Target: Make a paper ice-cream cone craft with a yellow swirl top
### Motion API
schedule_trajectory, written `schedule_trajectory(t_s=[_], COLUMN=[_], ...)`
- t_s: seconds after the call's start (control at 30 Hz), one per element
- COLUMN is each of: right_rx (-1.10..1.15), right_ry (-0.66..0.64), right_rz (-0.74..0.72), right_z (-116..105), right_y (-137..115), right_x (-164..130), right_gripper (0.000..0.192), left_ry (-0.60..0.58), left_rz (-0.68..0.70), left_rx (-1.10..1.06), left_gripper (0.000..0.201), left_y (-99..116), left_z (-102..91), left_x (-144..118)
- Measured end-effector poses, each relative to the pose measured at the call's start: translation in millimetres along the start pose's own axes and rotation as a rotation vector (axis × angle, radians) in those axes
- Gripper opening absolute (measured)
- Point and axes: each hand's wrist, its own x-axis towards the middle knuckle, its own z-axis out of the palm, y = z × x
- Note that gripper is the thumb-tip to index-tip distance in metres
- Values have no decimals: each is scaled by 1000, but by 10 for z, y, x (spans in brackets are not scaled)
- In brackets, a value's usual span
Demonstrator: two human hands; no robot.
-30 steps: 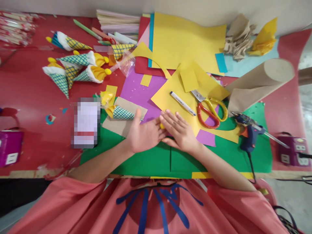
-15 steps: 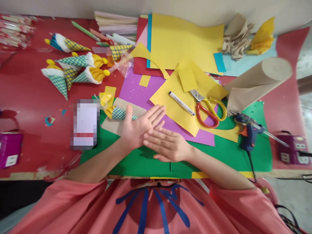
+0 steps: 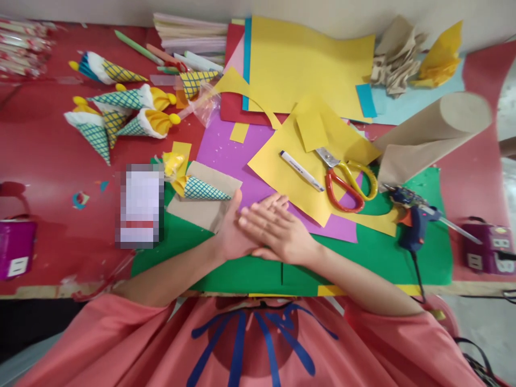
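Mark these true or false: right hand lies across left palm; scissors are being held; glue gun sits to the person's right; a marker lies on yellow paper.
1. The right hand lies across the left hand: true.
2. The scissors are being held: false, they lie untouched on the paper.
3. The glue gun sits on the person's right: true.
4. The marker lies on the green sheet: false, it rests on yellow paper.

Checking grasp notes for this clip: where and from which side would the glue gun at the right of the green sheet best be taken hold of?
Probably by its blue handle, coming from the right side. The glue gun lies flat on the green sheet, body and nozzle toward the far-left, cord trailing toward the person, handle clear. The right hand is closest, now pressed over the left hand.
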Motion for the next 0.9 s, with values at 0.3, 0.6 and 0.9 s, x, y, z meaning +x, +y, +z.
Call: schedule_trajectory(t_s=[0.3,0.6,0.9], right_rx=[-7,13,57], right_ry=[-5,-78,37], right_rz=[-137,-191,-205], right_z=[10,37,-103], right_y=[-53,-134,-105], right_x=[12,25,-63], right_gripper=[52,52,49], left_ry=[78,54,36], left_rz=[85,117,149], left_rx=[13,5,-106], left_gripper=[78,67,74], left_y=[-1,-32,-3], left_z=[84,50,58], left_x=[-6,22,38])
